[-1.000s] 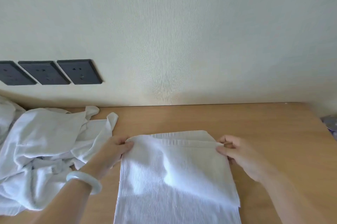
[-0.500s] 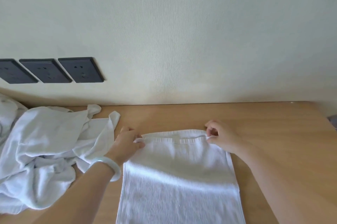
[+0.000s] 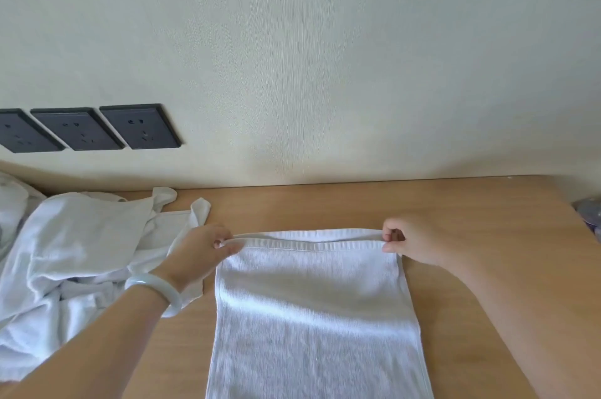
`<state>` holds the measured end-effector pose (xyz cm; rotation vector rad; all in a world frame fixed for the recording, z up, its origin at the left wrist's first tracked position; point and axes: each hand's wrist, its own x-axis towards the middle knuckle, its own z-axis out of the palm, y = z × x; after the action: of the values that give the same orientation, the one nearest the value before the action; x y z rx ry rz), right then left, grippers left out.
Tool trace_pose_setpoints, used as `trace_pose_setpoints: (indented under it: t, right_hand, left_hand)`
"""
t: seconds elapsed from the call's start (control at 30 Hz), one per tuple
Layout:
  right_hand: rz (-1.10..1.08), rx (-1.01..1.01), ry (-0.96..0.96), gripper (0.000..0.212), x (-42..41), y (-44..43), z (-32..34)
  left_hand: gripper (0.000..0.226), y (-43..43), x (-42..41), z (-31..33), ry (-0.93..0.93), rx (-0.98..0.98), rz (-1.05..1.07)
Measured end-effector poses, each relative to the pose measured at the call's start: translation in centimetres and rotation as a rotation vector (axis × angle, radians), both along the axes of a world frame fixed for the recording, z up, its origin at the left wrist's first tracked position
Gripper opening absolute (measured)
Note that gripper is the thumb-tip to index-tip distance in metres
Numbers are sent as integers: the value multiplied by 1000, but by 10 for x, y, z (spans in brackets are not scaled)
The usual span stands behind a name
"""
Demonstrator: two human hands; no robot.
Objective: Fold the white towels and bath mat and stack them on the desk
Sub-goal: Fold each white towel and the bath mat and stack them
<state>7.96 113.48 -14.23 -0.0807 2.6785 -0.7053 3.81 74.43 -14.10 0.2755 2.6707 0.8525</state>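
Observation:
A white towel lies flat on the wooden desk, running from the middle of the desk down out of the bottom of the view. Its far end is doubled, with two hemmed edges lined up. My left hand pinches the far left corner of the towel. My right hand pinches the far right corner. Between the two hands the far edge is pulled straight. A crumpled heap of white towels lies on the left of the desk, just beside my left hand.
The wall stands right behind the desk, with three dark sockets at the left. The desk's right edge slopes away at the far right, with a greyish object beyond it. A pale bangle sits on my left wrist.
Both hands carried the towel's folded-over end away from me to the far edge, laid it flat and drew the corners apart.

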Motion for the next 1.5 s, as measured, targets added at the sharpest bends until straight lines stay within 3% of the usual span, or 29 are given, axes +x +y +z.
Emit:
trace_pose_setpoints:
  t: [0.27, 0.53, 0.7, 0.83, 0.97, 1.17, 1.27, 1.5]
  right_hand:
    - [-165, -197, 161, 18, 36, 13, 82]
    - [-203, -197, 540, 25, 47, 2, 221]
    - [-296, -257, 846, 32, 68, -8, 291]
    - [-295, -239, 969, 29, 80, -15, 328]
    - [-307, -288, 889, 24, 81, -12, 346]
    - [-304, -246, 562, 14, 82, -3, 324]
    - [-302, -238, 550, 12, 82, -1, 309]
    - [-357, -201, 710, 23, 70, -5, 296]
  left_hand:
    - [43, -16, 13, 63, 158, 166, 23]
    - [10, -6, 22, 215, 475, 233, 206]
    - [12, -1, 43, 294, 658, 352, 229]
    - [16, -5, 52, 333, 788, 291, 177]
    - [14, -11, 55, 349, 725, 267, 126]
    - [12, -16, 57, 341, 487, 80, 45]
    - [14, -16, 57, 331, 452, 38, 4]
    - [15, -10, 45, 323, 620, 16, -27]
